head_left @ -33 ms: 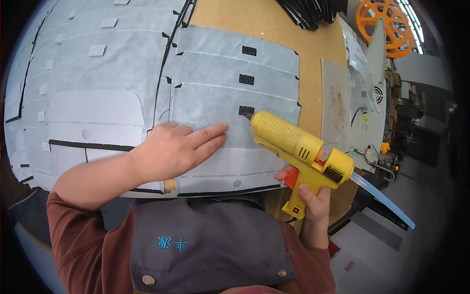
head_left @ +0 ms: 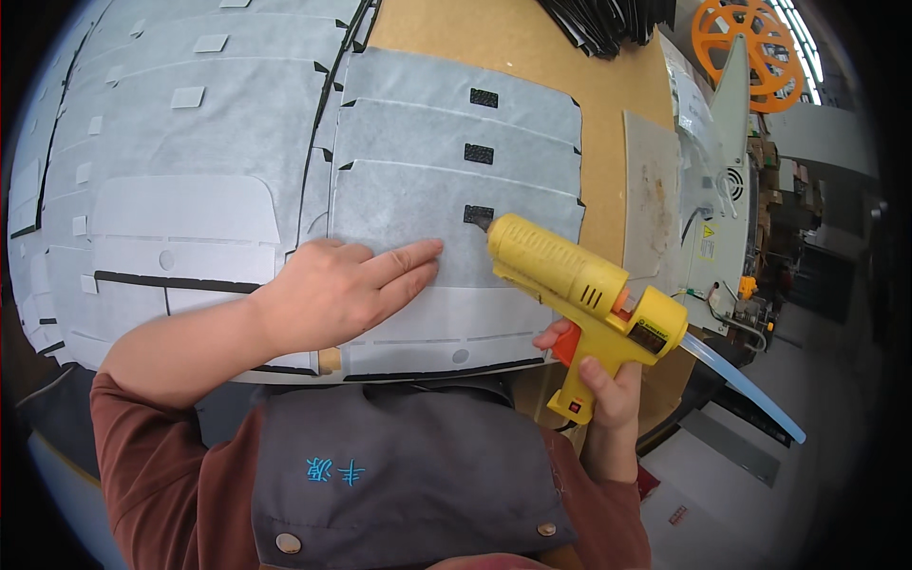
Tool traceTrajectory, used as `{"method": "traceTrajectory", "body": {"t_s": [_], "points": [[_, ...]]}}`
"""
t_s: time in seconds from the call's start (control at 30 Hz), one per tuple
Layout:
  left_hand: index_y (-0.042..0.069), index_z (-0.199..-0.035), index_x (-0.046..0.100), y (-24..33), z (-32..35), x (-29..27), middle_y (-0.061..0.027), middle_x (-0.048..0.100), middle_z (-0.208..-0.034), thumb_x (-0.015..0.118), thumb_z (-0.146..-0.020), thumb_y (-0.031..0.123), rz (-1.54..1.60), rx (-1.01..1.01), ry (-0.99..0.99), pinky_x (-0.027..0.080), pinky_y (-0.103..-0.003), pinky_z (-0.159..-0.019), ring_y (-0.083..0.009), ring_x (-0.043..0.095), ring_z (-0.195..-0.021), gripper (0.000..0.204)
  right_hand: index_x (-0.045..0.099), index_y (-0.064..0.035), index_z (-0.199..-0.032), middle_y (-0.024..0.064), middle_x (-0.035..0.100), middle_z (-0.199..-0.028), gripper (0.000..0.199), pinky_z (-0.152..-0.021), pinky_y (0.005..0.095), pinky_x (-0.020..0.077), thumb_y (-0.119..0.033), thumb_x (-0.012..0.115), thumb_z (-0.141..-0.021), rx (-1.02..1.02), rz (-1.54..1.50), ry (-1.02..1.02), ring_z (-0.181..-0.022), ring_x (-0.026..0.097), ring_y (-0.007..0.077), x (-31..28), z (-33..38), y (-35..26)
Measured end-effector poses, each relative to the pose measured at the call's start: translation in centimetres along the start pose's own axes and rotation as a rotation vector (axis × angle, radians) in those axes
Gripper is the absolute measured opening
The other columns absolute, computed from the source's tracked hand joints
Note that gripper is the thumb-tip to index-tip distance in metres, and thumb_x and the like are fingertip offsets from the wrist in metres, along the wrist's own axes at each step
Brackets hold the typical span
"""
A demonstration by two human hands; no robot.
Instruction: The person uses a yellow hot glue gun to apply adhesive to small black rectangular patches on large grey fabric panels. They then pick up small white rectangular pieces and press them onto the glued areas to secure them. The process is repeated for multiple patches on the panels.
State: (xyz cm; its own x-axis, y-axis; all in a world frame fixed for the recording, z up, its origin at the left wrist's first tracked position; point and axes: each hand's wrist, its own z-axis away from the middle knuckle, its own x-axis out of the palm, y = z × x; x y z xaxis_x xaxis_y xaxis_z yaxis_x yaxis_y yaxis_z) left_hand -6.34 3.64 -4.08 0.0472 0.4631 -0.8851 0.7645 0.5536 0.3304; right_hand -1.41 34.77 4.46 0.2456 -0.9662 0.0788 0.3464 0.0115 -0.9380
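My right hand grips a yellow hot glue gun by its handle, with a finger at the red trigger. A translucent glue stick sticks out of the gun's back end. The nozzle is at the lowest of three black textured patches on a grey-white layered fabric panel. My left hand lies on that panel, left of the nozzle. Its index and middle fingers are stretched out along the fabric; the others are partly hidden or curled.
More grey-white fabric with small white tabs spreads over the left of the table. A dark stack of sheets lies at the back. To the right stand a pale machine and an orange reel. A stained board lies beside the machine.
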Motion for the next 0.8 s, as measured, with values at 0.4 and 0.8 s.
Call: {"method": "traceTrajectory", "body": {"t_s": [0.4, 0.8], "points": [[0.003, -0.122, 0.048, -1.0, -0.3, -3.3, -0.0058, 0.051, -0.110, 0.039, -0.057, -0.006, 1.960, -0.588, 0.147, 0.041, -0.020, -0.076, -0.0132, 0.053, -0.087, 0.066, 0.042, 0.0030, -0.133, 0.0203, 0.056, -0.124, 0.048, -0.087, 0.0411, 0.0547, -0.028, 0.050, -0.096, -0.217, -0.792, 0.133, -0.113, 0.059, 0.0329, -5.8, -2.2, 3.6], [0.000, -0.137, 0.041, 3.2, -1.5, -6.1, -0.0217, 0.039, -0.147, 0.033, -0.063, -0.013, 2.109, -0.840, 0.289, 0.038, -0.034, -0.113, -0.0294, 0.038, -0.140, 0.076, 0.042, 0.0000, -0.138, 0.0169, 0.054, -0.134, 0.046, -0.094, 0.0369, 0.0527, -0.023, 0.047, -0.099, -0.325, -0.834, 0.348, -0.125, 0.053, 0.0280, -10.6, -6.3, 4.8]]}}
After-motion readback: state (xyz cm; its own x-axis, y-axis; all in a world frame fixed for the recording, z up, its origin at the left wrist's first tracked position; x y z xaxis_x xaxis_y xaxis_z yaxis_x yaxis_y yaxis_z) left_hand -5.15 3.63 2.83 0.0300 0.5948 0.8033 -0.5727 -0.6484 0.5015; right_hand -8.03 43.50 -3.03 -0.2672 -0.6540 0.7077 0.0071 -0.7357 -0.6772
